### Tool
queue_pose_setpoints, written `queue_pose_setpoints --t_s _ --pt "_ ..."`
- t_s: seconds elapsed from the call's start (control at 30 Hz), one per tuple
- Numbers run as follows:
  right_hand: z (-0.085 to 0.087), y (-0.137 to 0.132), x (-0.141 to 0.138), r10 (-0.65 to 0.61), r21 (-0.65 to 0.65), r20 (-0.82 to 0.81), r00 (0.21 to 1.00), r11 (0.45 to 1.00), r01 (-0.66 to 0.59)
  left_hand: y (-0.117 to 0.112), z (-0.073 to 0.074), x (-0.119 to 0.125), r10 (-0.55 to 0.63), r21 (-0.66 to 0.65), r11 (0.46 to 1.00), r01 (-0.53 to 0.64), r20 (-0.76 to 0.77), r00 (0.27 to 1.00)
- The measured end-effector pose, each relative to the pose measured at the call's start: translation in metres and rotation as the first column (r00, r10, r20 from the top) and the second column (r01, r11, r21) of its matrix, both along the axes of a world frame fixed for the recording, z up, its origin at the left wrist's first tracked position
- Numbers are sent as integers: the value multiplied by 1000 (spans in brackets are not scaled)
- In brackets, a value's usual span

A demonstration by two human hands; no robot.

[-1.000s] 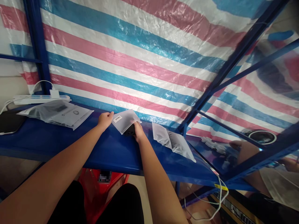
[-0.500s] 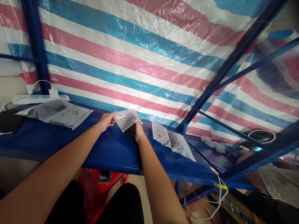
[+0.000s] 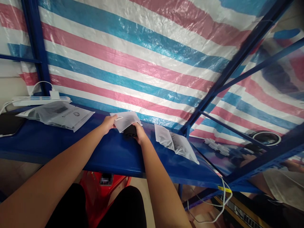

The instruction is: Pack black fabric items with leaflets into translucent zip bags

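Observation:
My left hand (image 3: 110,123) pinches the left edge of a frosted plastic bag (image 3: 127,119), close to its small barcode label (image 3: 119,118). The fingers of my right hand (image 3: 140,133) are closed around a black rolled bundle (image 3: 130,131), perhaps cloth, at the bag's near right edge. Most of the bundle shows below that edge; whether its far end is inside the bag I cannot tell. Both hands are just above the blue shelf top (image 3: 106,155). To their right lie frosted bags (image 3: 177,142), one with something dark inside.
At the left, a larger printed frosted bag (image 3: 68,118) lies before a white power strip (image 3: 40,100), beside a dark flat device (image 3: 10,123). A red stool (image 3: 95,202) stands below the shelf. Blue frame posts (image 3: 204,104) and a white cable (image 3: 223,202) are at the right.
The black bundle now shows far more, lower and further left, outside the bag. My right hand has shifted slightly left, and the bag with its label has moved left too.

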State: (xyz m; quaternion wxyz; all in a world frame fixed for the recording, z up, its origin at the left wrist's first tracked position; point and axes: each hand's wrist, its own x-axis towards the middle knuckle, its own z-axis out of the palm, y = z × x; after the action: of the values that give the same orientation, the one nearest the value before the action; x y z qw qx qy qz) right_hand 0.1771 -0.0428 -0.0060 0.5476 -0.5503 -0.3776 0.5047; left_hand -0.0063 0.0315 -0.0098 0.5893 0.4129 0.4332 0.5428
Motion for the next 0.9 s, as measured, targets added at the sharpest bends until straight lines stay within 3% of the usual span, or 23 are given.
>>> queue_pose_setpoints --t_s 0.23,0.33,0.43,0.5,0.57,0.77,0.83,0.9 --pt "11 -15 1 227 -120 -3 974 967 -225 -1 14 -13 253 -57 966 -253 -3 967" --pt "13 -19 5 318 -188 -12 948 930 -315 0 13 -20 342 3 939 -345 -153 927" --pt "13 -20 8 347 -196 -39 937 917 -347 4 7 -29 455 180 891 -418 -365 812" --pt "13 -21 10 363 -181 -74 929 911 -371 8 4 -36 487 293 873 -389 -478 731" --pt "15 -25 12 407 -179 -116 906 889 -422 11 2 -42 455 346 889 -301 -584 672" --pt "27 -39 20 592 -184 -217 776 756 -628 14 2 -53 335 307 942 -138 -829 448" --pt "27 -39 20 562 -153 -237 792 784 -602 11 4 -53 276 259 961 -97 -891 360" --pt "24 -35 18 472 -102 -273 838 852 -513 4 8 -49 307 299 952 -71 -918 252"
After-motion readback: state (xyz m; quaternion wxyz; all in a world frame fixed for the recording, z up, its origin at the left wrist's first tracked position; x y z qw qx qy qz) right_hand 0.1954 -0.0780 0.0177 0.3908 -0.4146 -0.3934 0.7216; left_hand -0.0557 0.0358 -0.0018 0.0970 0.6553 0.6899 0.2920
